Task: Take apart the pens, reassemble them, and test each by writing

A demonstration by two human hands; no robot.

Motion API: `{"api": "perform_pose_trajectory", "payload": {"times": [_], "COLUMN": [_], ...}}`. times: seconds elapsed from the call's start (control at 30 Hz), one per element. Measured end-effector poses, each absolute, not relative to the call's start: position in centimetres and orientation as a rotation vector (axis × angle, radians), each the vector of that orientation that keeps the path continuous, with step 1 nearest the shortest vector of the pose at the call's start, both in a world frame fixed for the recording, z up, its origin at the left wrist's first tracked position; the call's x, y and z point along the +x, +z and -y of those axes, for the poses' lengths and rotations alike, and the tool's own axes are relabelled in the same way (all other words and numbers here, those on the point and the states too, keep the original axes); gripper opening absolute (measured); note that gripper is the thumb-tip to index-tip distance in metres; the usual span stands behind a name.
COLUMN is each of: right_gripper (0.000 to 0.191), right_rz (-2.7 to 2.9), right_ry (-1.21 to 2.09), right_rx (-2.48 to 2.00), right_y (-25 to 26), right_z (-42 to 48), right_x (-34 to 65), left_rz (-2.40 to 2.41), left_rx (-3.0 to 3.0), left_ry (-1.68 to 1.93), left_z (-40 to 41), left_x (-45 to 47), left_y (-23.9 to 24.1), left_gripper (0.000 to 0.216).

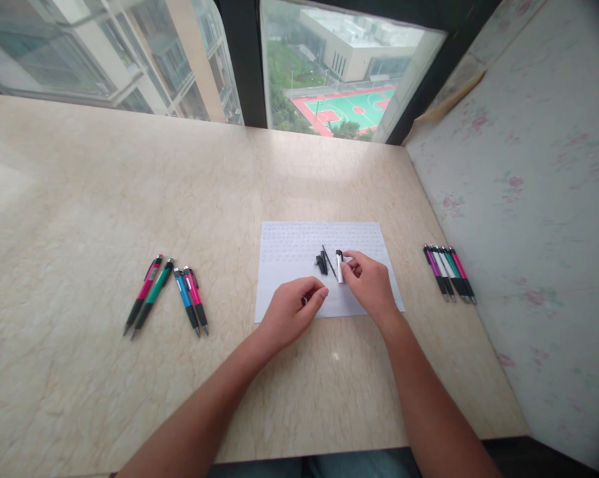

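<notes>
A white sheet of paper (pixel 289 255) with faint handwriting lies in the middle of the marble table (pixel 80 199). My right hand (pixel 369 282) rests on the sheet and pinches a short white pen barrel (pixel 340 267) with a black end. Small black pen parts (pixel 323 261) and a thin refill lie on the paper just left of that barrel. My left hand (pixel 294 309) sits curled at the sheet's lower edge, fingertips pressed together round something tiny that I cannot make out.
Several assembled pens (pixel 167 292) in pink, green and blue lie on the table's left. Another group of pens (pixel 449 272) lies at the right, near the floral wall (pixel 528 199). A window (pixel 329 73) runs along the far edge.
</notes>
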State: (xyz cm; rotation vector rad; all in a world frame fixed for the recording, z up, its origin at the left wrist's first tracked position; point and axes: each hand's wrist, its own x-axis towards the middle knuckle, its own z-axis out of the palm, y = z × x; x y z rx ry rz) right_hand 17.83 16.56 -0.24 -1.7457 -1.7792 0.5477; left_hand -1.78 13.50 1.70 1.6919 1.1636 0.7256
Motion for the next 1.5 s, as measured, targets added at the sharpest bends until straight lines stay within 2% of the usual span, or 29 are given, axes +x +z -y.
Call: {"api": "perform_pose_trajectory", "payload": {"times": [0.17,0.23,0.37,0.47,0.6,0.97,1.03,1.2,1.5], "right_gripper": [0.024,0.032,0.043,0.043,0.045,0.041,0.039,0.039,0.034], "right_rz": [1.628,1.483,1.32,1.514,1.592,1.699,1.71,1.651,1.77], "right_ry": [0.518,0.589,1.04,1.407,1.526,1.419,1.268,0.538,0.203], "right_rx": [-1.744,-1.697,-1.366,-1.141,-1.052,-1.109,-1.198,-1.662,-2.005], "right_y": [0.3,0.8,1.6,1.5,0.8,1.2,1.3,0.7,0.4], "right_z": [-16.8,-16.7,-15.9,-14.8,-14.2,-14.5,-14.7,-15.8,-17.0], "right_x": [18.5,18.7,17.7,15.8,14.2,14.8,15.3,16.9,20.7], "left_rz": [-1.137,-1.108,-1.057,-1.034,-1.088,-1.139,-1.131,-1.114,-1.085], "left_rx": [1.641,1.576,1.495,1.493,1.503,1.49,1.514,1.559,1.709], "left_ry": [0.752,0.784,0.8,0.809,0.793,0.808,0.817,0.825,0.773], "left_z": [-13.4,-13.4,-13.4,-13.3,-13.4,-13.4,-13.4,-13.3,-12.9], "left_x": [-1.9,-2.0,-2.1,-2.0,-2.0,-1.9,-2.0,-2.0,-1.7], "left_y": [1.7,1.8,2.4,2.7,2.5,2.0,2.1,2.2,1.9], "left_gripper": [0.027,0.028,0.032,0.037,0.04,0.038,0.038,0.038,0.036]}}
